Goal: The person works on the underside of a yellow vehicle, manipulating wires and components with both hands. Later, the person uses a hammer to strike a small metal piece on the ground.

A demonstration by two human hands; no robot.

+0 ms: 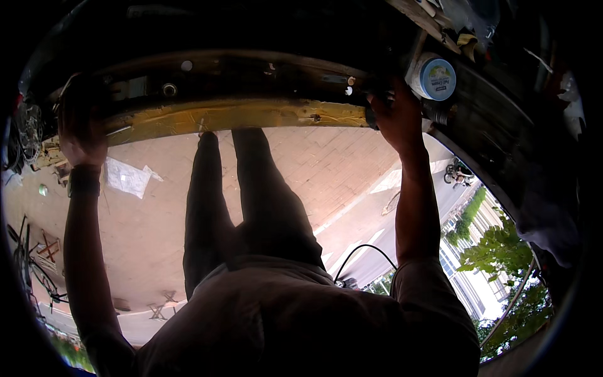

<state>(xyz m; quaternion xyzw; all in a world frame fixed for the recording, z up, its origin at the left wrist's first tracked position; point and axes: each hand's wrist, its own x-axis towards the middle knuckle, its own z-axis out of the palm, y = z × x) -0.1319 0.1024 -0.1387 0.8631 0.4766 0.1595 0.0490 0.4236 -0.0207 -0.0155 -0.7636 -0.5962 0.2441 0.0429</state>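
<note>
A dark, shadowed bench with a yellow, taped-looking front edge (251,115) spans the view in front of me. My left hand (81,141) reaches over its left end; deep shadow hides the fingers. A thin light rod (119,131) lies beside that hand on the edge. At the bench's right end, my right hand (400,119) has its fingers bent inward around something dark that I cannot make out. Just right of it sits a white tub with a light blue lid (438,80). A small metal ring (169,90) lies on the bench top between my hands.
Wooden strips (427,22) and clutter lie at the far right. Discs like bicycle brake rotors (29,135) hang at the left. On the brick paving (169,220) below is a pale plastic sheet (129,178). A bicycle (44,276) stands at the left, a folding stool (48,247) near it.
</note>
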